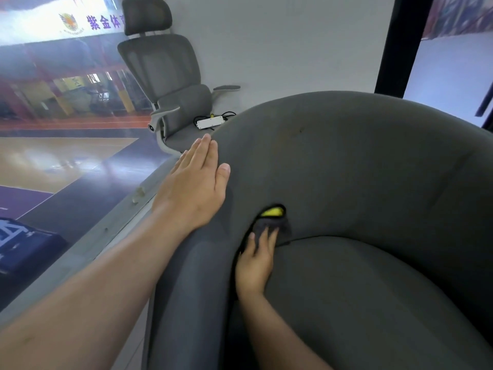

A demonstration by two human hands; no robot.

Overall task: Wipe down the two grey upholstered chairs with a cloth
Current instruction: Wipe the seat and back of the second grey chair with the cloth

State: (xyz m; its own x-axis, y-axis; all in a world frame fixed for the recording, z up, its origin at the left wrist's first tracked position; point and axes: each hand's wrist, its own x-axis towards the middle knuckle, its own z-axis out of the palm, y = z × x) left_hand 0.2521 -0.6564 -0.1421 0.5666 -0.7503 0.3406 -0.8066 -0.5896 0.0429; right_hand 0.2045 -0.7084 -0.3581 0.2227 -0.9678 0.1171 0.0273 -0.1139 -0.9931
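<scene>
A big grey tub chair [360, 169] filled the near right side of the view, with a round back and a wide seat cushion. The left hand [193, 188] lay flat on the top of the chair's left arm, with its fingers straight and close together and nothing in it. The thumb pointed along the inside of the arm. The right hand [256, 260] was lower down, inside the chair, at the crack where the left arm met the seat. Its fingers pressed on a dark cloth [272, 225] and held it against the chair. The cloth was bunched up, and a bit of yellow [272, 211] showed at its far edge, right against the grey fabric. I could not tell if the yellow bit was part of the cloth. Farther away, on the left, stood a grey office chair [162, 73] with a mesh back and a headrest. It was next to the white wall [293, 44]. A white box with black wires [210, 122] lay on its seat, just past the rim of the big chair. To the far left there was a shiny wooden floor [53, 158] with purple and orange stripes. A dark blue thing [24, 247] with white marks sat low down at the near left.
</scene>
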